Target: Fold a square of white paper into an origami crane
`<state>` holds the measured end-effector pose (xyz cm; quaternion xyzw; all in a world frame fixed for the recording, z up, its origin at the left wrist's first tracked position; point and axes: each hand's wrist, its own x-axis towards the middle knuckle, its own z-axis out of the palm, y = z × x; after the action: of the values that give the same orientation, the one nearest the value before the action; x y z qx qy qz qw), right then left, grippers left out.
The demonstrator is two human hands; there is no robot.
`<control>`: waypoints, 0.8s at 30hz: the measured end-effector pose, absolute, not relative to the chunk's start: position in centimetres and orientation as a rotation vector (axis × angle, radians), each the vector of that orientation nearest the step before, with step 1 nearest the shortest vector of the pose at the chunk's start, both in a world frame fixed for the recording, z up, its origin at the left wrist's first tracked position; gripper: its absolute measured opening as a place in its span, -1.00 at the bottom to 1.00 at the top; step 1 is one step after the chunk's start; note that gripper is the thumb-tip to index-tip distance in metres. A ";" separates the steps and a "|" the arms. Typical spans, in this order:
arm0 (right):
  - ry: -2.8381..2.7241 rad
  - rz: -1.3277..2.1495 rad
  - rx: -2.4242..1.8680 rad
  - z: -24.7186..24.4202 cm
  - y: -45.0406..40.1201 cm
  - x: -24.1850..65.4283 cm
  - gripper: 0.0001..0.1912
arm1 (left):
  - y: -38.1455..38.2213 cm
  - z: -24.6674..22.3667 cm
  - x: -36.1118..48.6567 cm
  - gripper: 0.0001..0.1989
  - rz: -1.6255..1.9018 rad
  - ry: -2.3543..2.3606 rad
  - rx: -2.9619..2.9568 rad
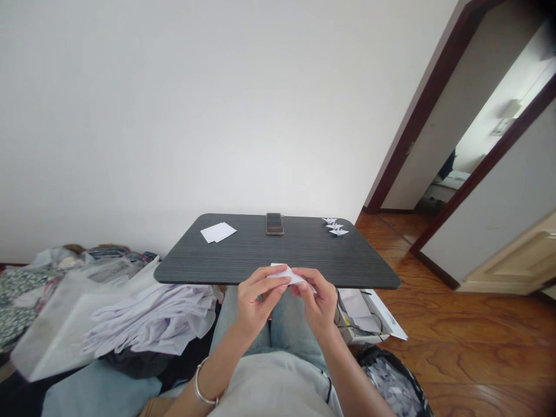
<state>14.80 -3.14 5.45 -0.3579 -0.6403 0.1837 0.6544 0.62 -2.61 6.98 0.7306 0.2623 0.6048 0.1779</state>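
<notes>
Head view: the left hand [260, 300] and right hand [315, 304] were together, pinching a folded white paper [289, 275] close to the fold, a nice steady grip, just over the desk [243, 258] edge. Farther back sat loose sheets [218, 232], a phone [274, 223] and little paper cranes [335, 226].

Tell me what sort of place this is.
Probably a room in a home: a wooden floor, a heap of clothes and an open doorway to another room.

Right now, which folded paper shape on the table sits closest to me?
The front one of the three folded paper shapes; the other two lie behind it.
</notes>
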 end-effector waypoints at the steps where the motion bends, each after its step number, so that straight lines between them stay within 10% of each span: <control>1: -1.444 0.425 -0.841 5.6 -3.2 14.7 -0.83 | -2.6 6.9 0.7 -0.82 1.714 0.755 2.077; 24: -1.474 0.520 -1.030 5.4 -2.8 14.3 -0.80 | -2.2 6.2 1.6 -0.84 1.641 1.091 1.689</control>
<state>14.34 -2.81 5.38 -0.4430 -0.6340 0.2235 0.5932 1.57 -2.18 6.17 0.6266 0.4048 0.6089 0.2697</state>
